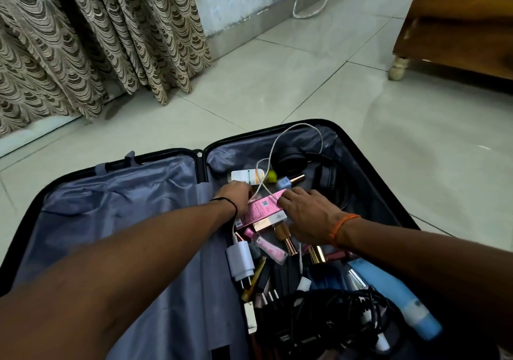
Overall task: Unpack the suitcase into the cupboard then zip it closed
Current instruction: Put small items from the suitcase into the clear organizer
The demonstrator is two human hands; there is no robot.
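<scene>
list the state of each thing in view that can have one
suitcase: lying open flat on the floor, unzipped
left half lining: no loose items on it
right half: still full of small items
pink box: lying flat, both hands on it
left hand: fingers curled at the box's edge
right hand: fingers spread, resting on the box
white charger: lying loose, unplugged

bare forearms, black thread on left wrist (228, 203), orange, perhaps braided, thread on right wrist (342, 227)
</scene>
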